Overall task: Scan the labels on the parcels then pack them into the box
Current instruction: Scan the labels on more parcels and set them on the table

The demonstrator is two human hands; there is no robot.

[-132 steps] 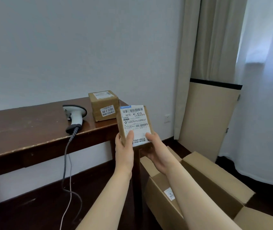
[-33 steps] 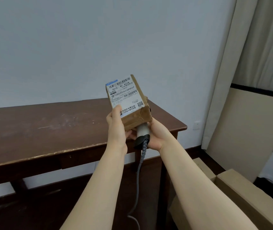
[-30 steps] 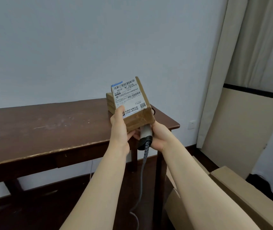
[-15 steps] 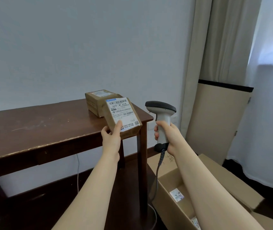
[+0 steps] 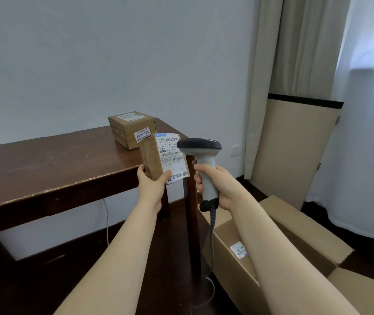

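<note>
You held the small cardboard parcel (image 5: 153,159) in your left hand (image 5: 150,185), out in front of the wooden table's (image 5: 45,164) right end, with your thumb pressed on the lower corner of its shipping label (image 5: 171,156) and your fingers curled behind its bottom edge. The parcel stood on end with its long axis nearly upright, leaning a little to the left, and its labelled face was turned toward you and to the right. Your right hand (image 5: 215,183) was wrapped round the grip of the barcode scanner (image 5: 205,164), which stood upright just beside the parcel; its dark head covered the label's upper right edge, so I could not tell whether the two touched. The scanner's cable (image 5: 212,235) hung down past the table leg (image 5: 191,223). A second labelled parcel (image 5: 131,130) sat on the table's far right corner, behind the one you held. The open cardboard box (image 5: 295,226) lay on the floor to the right of the leg, beneath your right forearm, with a curtain (image 5: 295,42) behind it.
</note>
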